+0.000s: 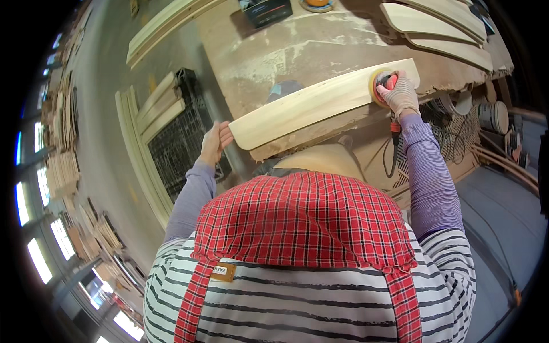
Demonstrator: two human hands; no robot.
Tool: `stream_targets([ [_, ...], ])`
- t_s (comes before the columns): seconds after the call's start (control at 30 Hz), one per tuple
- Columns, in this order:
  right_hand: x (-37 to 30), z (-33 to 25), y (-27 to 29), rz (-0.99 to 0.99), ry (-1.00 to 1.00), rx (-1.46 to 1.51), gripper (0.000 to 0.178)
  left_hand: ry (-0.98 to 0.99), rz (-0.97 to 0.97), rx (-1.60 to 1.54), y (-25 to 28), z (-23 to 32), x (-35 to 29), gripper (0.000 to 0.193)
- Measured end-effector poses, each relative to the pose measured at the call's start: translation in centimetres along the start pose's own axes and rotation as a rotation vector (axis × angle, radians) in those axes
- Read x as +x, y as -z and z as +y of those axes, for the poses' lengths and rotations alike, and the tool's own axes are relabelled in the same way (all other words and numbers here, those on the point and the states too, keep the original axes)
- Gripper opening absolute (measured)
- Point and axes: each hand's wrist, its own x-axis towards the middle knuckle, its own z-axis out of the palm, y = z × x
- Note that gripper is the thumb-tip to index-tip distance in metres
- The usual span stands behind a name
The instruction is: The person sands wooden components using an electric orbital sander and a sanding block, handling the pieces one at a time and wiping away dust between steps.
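A long pale wooden board (309, 108) with rounded corners lies slantwise across the near edge of the worktable (337, 48). At its left end, my left hand (216, 140) holds the board, fingers against the end edge. My right hand (400, 94), in a light glove, is wrapped around the top of a red and black disc sander (385, 84). The sander's round yellow-rimmed pad rests on the board near its right end. A dark cord hangs from the sander below my right wrist.
More shaped boards (440, 28) are stacked at the table's far right. A dark box (266, 11) stands at the back beside an orange round tool (318, 4). Wood strips lie by a black crate (177, 128) at left. Buckets (493, 116) and cables are at right.
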Motion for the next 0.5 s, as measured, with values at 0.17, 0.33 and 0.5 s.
stream_targets([
  [0.17,-3.5,-9.2,-3.7,-0.083,0.191,-0.055,0.056,0.069,-0.109,-0.089,1.0,0.7,-0.2,0.075],
  [0.33,-7.5,-19.6,-6.7,-0.250,0.455,0.056,0.039,0.089,-0.192,-0.160,1.5,0.9,0.8,0.079],
  [0.5,-13.2,-28.0,-12.3,-0.416,0.755,0.011,0.026,0.113,-0.161,-0.150,1.8,0.8,2.0,0.082],
])
